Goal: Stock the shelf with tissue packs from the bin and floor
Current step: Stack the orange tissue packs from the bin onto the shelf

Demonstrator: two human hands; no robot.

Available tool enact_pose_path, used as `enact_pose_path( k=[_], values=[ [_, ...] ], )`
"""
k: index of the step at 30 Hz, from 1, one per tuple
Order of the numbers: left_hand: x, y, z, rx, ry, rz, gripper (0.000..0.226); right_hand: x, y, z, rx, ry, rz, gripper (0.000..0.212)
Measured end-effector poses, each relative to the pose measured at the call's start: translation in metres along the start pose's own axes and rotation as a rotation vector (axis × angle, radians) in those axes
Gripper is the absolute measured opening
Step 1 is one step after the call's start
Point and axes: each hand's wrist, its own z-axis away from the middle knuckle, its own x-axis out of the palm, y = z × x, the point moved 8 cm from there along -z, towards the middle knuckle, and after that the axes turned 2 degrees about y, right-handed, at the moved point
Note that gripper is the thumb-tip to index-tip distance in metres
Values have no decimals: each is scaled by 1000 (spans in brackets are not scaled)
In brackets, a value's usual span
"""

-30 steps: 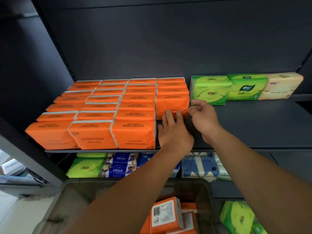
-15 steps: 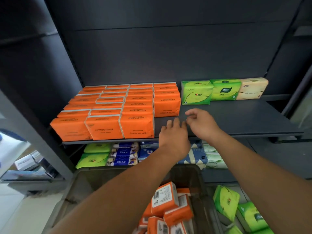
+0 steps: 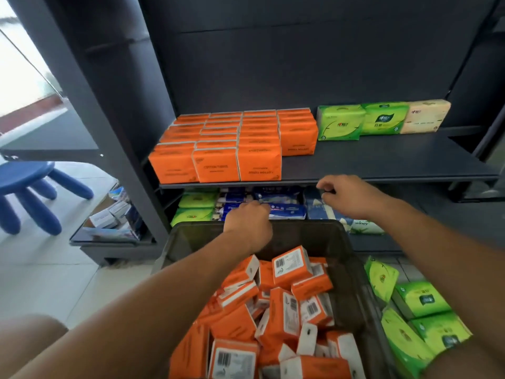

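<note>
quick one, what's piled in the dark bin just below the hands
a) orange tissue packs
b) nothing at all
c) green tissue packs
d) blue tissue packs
a: the bin holds a loose heap of orange tissue packs, many showing white barcode ends, while the green packs lie outside it, to its right.

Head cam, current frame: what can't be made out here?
All head view.
Grip of the left hand: its fingers curl away behind the hand's back.
Labels on the lower-shelf packs: blurred, partly covered by left hand, right hand and the bin rim.
Bin depth: buried under orange packs; near end cut by bottom edge.
Count of green floor packs: covered by the right forearm, cut by frame edge.
</note>
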Motion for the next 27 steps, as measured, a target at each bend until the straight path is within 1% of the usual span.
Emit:
enact_pose_path(
  k=[6,9,12,15,18,23,27],
  values=[
    [13,-66,32,-137,-38,24,30,43,-28,15,-37,-44,81,34],
    [24,-88,42,-189,-63,46,31,73,-39,20,-59,-92,110,32],
    [37,-101,49,-226,-66,90,37,103,-48,22,-79,-162,137,35],
    [56,-111,51,-259,-82,138,38,129,-55,18,-58,-200,131,35],
    [79,-122,48,-281,-113,169,36,157,-60,10,-49,-255,113,33],
    [110,-136,34,-311,-152,200,25,198,-61,-7,-51,-362,151,34],
    [137,-147,25,-343,-186,239,30,222,-53,-25,6,-426,126,34]
  ],
)
